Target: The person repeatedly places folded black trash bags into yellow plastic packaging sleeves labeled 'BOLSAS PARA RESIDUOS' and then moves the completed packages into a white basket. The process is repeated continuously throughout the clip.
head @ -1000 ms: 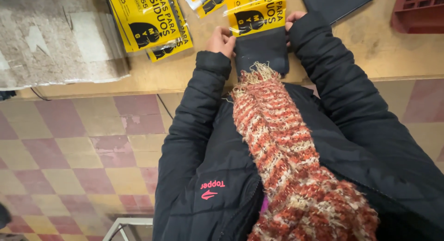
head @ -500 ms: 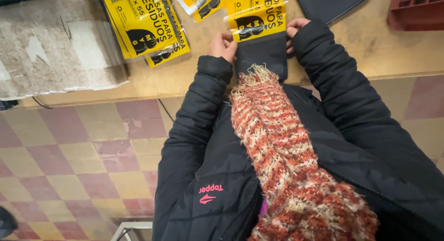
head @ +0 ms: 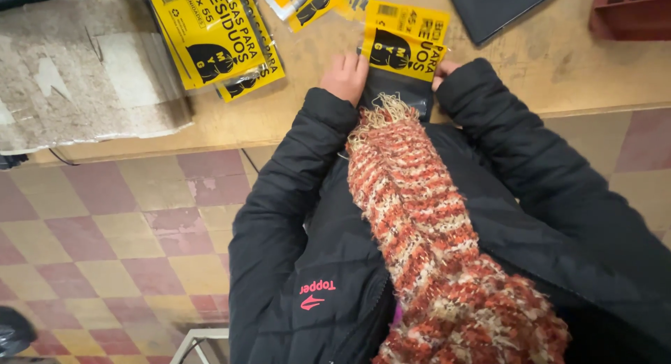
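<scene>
Since the earlier frame the packet (head: 404,60) has been pushed farther up the table (head: 531,70), upper centre. It is pinched at its sides by the left hand (head: 344,76) and the half-hidden right hand (head: 443,70). Edges are best kept square.

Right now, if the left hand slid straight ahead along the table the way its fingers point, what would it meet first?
Probably the yellow packets at the table's far edge. The left hand points up-frame, with bare wooden table between; depth is unclear.
</scene>
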